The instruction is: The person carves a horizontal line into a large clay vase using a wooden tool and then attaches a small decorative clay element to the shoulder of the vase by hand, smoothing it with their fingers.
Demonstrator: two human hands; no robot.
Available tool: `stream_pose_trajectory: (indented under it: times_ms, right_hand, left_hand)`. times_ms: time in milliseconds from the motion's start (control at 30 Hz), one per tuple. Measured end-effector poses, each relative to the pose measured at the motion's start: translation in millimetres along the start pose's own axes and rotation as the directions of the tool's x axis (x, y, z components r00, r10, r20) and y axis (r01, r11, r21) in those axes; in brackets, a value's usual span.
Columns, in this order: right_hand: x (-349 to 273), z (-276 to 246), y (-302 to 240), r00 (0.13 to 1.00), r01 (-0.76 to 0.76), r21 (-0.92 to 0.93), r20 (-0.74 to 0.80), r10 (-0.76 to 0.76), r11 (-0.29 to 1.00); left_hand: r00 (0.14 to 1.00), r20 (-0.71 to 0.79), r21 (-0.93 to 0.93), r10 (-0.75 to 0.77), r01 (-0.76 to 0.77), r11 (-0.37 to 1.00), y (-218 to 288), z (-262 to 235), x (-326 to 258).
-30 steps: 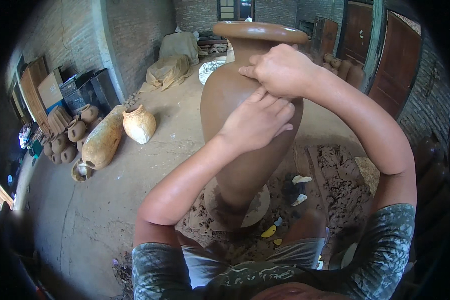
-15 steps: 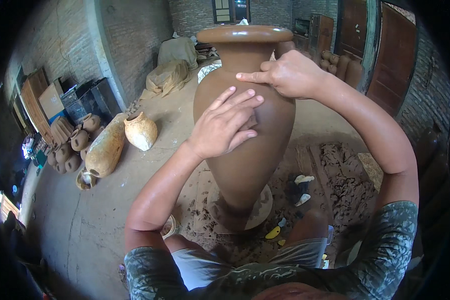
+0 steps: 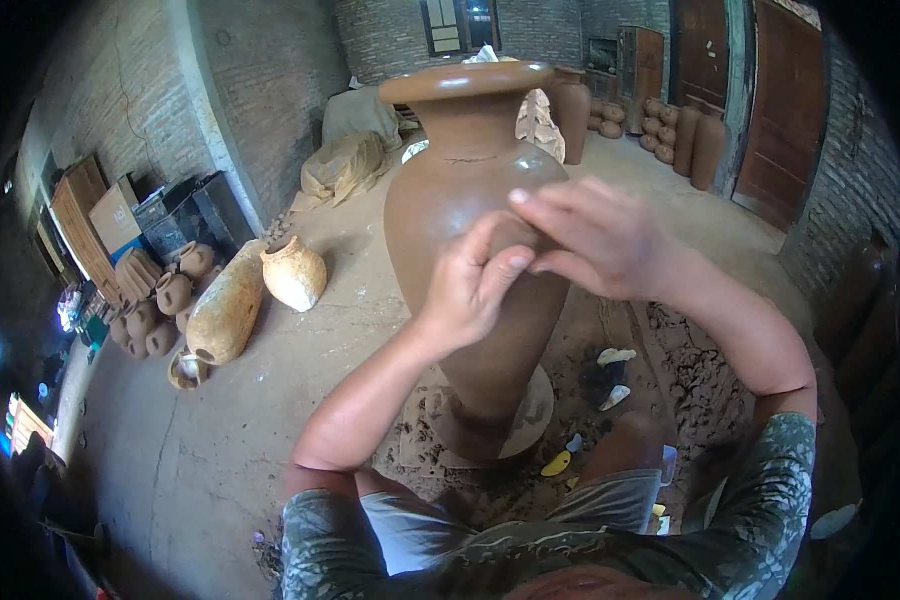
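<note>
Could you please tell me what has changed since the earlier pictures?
The right hand has drawn down from the shoulder of the tall clay vase, and the left hand has shifted right, so the two nearly meet in front of it. Whether either touches it is unclear. The vase still stands upright; the mottled pot hasn't moved.

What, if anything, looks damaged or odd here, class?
On the tall brown vase, a ragged crack-like line runs across the base of the neck, breaking the otherwise smooth surface; its depth isn't visible.
</note>
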State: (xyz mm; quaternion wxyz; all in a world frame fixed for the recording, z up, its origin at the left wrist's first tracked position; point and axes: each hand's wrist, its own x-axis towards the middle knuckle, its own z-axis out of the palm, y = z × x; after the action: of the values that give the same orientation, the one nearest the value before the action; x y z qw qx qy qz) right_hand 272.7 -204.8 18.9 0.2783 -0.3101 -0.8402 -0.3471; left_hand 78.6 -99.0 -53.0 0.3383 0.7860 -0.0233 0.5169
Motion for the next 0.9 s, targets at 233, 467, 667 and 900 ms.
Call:
stream_pose_trajectory:
  times_ms: [233,467,667,900]
  right_hand:
    - [-26.2,3.5,-1.4,0.997,0.024,-0.055,0.069,-0.02,0.998]
    - [-27.3,-0.3,-9.4,0.97,-0.194,0.216,-0.102,0.22,0.957]
    - [-40.9,-3.9,-7.2,0.978,-0.202,0.145,-0.015,0.207,0.969]
    - [-42.6,-19.6,18.6,0.871,-0.451,0.067,-0.187,0.455,0.89]
  left_hand:
    - [0.943,0.2,0.137,-0.266,0.242,0.961,19.6,8.3,14.4]
    - [0.947,0.12,-0.068,-0.297,0.306,0.949,26.6,21.2,22.3]
    - [0.872,0.303,-0.255,-0.383,0.462,0.85,10.6,23.8,20.0]
    - [0.971,-0.091,-0.313,-0.22,0.182,0.932,-4.3,1.3,34.4]
